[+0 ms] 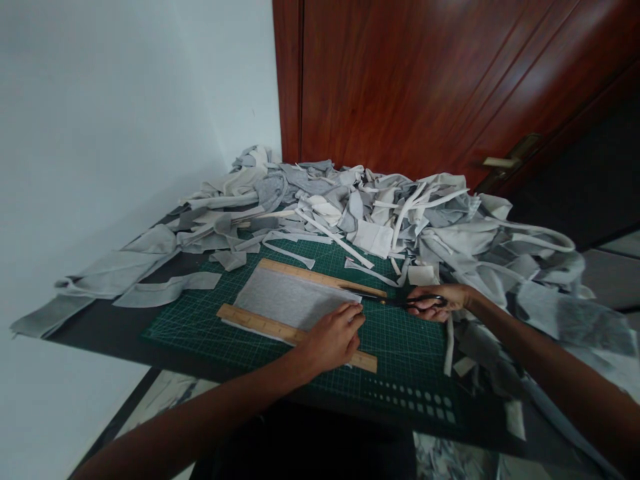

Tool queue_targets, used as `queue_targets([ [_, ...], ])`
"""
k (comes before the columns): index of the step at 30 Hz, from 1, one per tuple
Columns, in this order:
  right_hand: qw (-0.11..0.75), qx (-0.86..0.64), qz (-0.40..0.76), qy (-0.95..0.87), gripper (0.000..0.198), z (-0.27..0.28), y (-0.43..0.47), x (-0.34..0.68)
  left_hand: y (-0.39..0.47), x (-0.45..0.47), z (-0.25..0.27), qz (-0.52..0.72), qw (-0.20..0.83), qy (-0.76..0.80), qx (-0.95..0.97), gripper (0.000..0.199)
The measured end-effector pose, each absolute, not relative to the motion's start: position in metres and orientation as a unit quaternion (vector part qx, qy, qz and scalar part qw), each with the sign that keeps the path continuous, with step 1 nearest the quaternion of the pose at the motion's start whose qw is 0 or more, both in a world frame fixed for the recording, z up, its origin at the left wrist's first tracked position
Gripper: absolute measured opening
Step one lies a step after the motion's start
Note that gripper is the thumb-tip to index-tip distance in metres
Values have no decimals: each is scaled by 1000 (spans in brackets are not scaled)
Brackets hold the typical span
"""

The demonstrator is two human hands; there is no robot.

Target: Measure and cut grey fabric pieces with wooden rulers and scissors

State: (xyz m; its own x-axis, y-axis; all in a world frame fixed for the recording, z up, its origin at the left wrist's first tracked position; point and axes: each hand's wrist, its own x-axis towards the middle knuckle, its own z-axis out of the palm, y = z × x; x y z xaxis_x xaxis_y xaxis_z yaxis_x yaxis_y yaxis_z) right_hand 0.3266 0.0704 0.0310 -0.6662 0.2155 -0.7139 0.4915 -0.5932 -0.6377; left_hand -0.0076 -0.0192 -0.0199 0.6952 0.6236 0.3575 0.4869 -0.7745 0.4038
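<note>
On my green mat [400,353], the grey cloth [285,297] lies in the middle of the frame, its long side running left to right, tipping down a bit. My left hand [335,335] is nearer, curled at its right end; I can't tell if it pinches. My right hand [454,297] grips black scissors [395,302], pointing left along the cloth's top edge.

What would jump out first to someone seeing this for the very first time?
Probably the big heap of gray and cream fabric scraps across the back of the dark tabletop, below a reddish-brown wooden door. In front, on a green cutting mat, lies a flat gray fabric piece with two wooden rulers along its long sides. The right hand holds black scissors, blades near the fabric's far right corner.
</note>
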Motion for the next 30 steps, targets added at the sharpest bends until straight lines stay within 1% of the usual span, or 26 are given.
queue_targets([
  [9, 101, 380, -794, 463, 49, 34, 82, 304, -20, -7, -18, 231, 147, 312, 910, 35],
  [22, 73, 421, -775, 465, 50, 30, 81, 298, -21, -7, -15, 222, 144, 316, 911, 33],
  [30, 70, 415, -777, 467, 45, 29, 84, 297, -22, -6, -16, 231, 139, 314, 911, 33],
])
